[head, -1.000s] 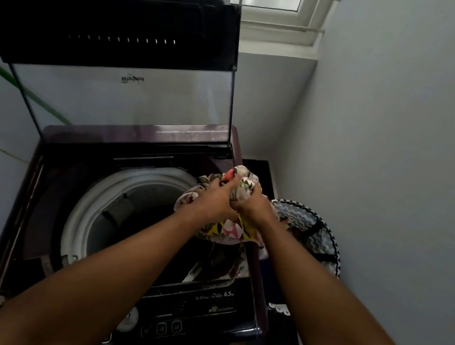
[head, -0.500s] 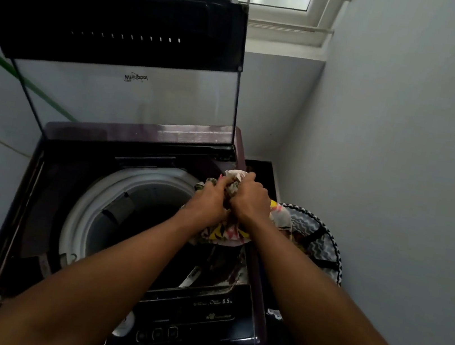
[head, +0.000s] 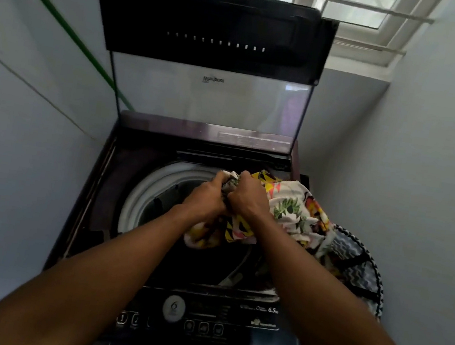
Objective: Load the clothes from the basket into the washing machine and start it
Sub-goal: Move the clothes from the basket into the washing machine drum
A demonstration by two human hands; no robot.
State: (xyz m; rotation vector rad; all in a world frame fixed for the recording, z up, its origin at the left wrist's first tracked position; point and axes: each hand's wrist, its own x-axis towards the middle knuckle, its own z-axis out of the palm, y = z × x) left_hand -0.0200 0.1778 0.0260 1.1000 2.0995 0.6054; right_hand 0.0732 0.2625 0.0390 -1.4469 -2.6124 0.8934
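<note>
1. White floral-print cloth garment (head: 291, 214): bunched over the open drum, its right part trailing twd the basket, not yet inside.
2. Nearest me: dark front control panel (head: 198, 318) w/ round dial & small buttons, untouched.
3. Left hand (head: 206, 197) & right hand (head: 249, 197) side by side, fingers curled tight into the fabric.
4. Below them, white-rimmed round drum opening (head: 143, 192) of the dark top-load washing machine (head: 90, 211).
5. Right of the machine, black-and-white zigzag mesh basket (head: 365, 269); contents mostly hidden by the garment.
6. Risk, imo: trailing cloth may snag on the basket rim or drape over the tub edge, then get caught when the lid shuts.
7. Farthest: raised glass-panelled lid (head: 208, 95), upright.
</note>
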